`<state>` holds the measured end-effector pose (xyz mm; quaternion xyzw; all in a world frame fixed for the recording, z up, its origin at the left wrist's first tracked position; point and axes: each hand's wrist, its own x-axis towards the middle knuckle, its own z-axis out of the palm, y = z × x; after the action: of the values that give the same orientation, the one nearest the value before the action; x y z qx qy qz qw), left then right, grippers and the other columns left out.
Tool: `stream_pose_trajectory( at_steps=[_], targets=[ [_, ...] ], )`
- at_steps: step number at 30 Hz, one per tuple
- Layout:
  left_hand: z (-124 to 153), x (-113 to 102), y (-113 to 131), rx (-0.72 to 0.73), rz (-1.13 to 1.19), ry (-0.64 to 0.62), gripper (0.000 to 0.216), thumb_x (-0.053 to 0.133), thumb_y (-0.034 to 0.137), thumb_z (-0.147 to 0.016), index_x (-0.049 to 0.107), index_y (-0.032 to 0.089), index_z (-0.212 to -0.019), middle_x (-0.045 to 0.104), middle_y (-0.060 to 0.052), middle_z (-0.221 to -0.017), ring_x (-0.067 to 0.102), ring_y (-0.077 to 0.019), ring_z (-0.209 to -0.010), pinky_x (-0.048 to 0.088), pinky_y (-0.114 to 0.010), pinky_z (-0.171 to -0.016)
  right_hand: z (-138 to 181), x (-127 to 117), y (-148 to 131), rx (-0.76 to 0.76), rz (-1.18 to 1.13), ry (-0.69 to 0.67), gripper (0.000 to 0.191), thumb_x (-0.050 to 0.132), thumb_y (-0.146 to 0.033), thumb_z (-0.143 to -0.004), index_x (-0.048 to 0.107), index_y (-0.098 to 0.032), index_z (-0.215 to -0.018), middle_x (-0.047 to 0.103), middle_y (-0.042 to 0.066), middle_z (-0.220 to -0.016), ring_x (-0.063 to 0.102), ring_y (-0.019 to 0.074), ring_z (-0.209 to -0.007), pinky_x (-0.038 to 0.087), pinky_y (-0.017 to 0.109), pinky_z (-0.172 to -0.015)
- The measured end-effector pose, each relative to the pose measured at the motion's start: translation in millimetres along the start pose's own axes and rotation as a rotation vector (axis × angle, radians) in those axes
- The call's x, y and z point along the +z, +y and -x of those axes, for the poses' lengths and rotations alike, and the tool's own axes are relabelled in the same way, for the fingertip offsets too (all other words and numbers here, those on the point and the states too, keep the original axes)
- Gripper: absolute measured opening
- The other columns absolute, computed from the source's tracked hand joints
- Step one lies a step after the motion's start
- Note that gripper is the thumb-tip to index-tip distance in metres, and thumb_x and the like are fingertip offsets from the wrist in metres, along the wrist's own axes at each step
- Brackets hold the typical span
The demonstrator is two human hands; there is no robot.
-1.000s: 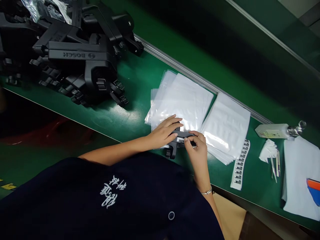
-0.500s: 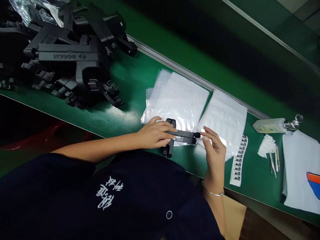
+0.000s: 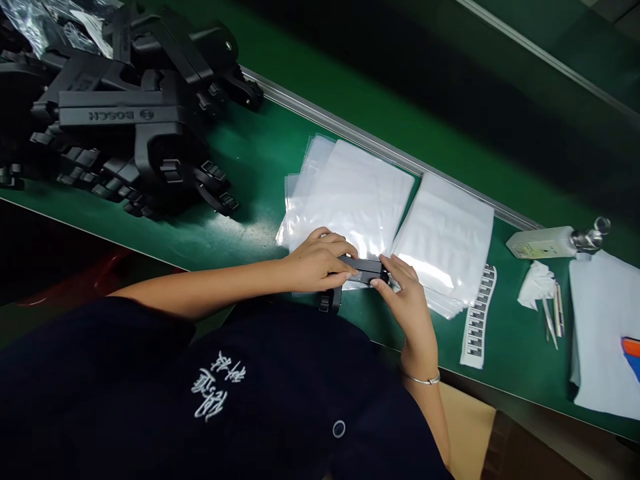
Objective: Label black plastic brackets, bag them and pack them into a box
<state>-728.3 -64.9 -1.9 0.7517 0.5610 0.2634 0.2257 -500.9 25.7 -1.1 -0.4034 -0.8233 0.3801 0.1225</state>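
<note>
Black plastic forms the long, slim device [image 3: 369,267] we have across the front edge of a glossy stack of clear plastic bags [image 3: 353,193], near the smooth green counter's [image 3: 255,173] front edge. Our left hand [image 3: 317,263] grasps its body; our right hand [image 3: 406,293] seems to pinch its other end, partly hidden.

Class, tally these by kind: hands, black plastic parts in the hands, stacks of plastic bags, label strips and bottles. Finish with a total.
Hands, left hand and right hand: 2
Black plastic part: 1
Plastic bags, left stack and right stack: 2
Label strip: 1
Bottle: 1
Total: 7
</note>
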Motion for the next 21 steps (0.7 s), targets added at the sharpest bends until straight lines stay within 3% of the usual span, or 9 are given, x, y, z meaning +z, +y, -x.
stream_pose_trajectory(
  at_steps=[6,14,21],
  targets=[
    [6.9,0.8,-2.8,-0.036,0.038,0.017,0.03,0.047,0.031,-0.091,0.076,0.031,-0.1,0.069,-0.001,-0.117,0.057,-0.0229,-0.11,0.02,-0.049,-0.111,0.0,1.5,1.0,0.0,-0.019,0.008,0.049,0.062,-0.053,-0.085,0.064,-0.026,-0.125,0.063,0.009,-0.13,0.045,0.0304,-0.133,0.03,0.058,-0.111],
    [10.9,4.5,-3.9,0.049,-0.052,0.056,0.026,0.05,0.031,-0.091,0.074,0.031,-0.102,0.069,-0.002,-0.116,0.059,-0.0221,-0.11,0.004,-0.058,-0.117,-0.5,2.0,1.3,-0.014,-0.019,0.014,0.047,0.062,-0.05,-0.085,0.064,-0.025,-0.125,0.064,0.009,-0.128,0.047,0.0304,-0.132,0.032,0.056,-0.111],
    [3.2,12.2,6.7,0.123,-0.201,0.079,0.024,0.053,0.032,-0.092,0.073,0.027,-0.105,0.067,-0.005,-0.114,0.061,-0.0201,-0.101,0.009,-0.061,-0.116,-0.2,2.2,1.0,-0.026,-0.013,0.015,0.049,0.061,-0.052,-0.086,0.064,-0.025,-0.126,0.063,0.01,-0.129,0.047,0.0303,-0.131,0.033,0.055,-0.111]
  ],
)
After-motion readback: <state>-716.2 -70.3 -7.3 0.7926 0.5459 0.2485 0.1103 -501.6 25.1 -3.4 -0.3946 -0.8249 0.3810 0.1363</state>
